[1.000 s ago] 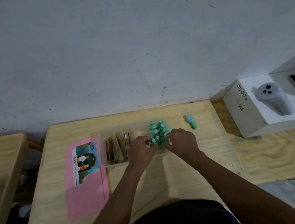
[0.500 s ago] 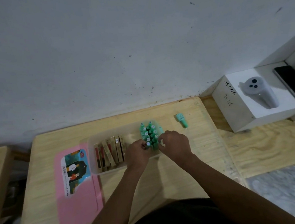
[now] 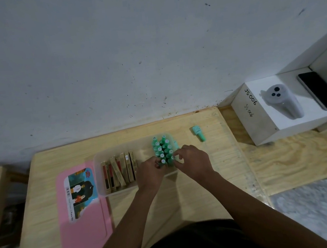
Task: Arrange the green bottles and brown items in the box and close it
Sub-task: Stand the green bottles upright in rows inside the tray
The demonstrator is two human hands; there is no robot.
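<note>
left hand and right hand both pinch upright green bottles in clear box right end

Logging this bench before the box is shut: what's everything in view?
clear plastic box: one, see-through, mid-table, open
small green bottles: count unclear, green, upright in box's right end
loose green bottle: one, green, lying right of the box
flat brown packets: about six, brown, on edge in box's left end
pink plastic lid: one, pink, flat left of box
light wooden table: one, pale, under these
white cardboard box: one, white, far right
grey three-lens device: one, grey, on white box
black phone: one, black, beside device
left hand: pinches a front bottle
right hand: fingers curled at cluster, grip hidden
</note>
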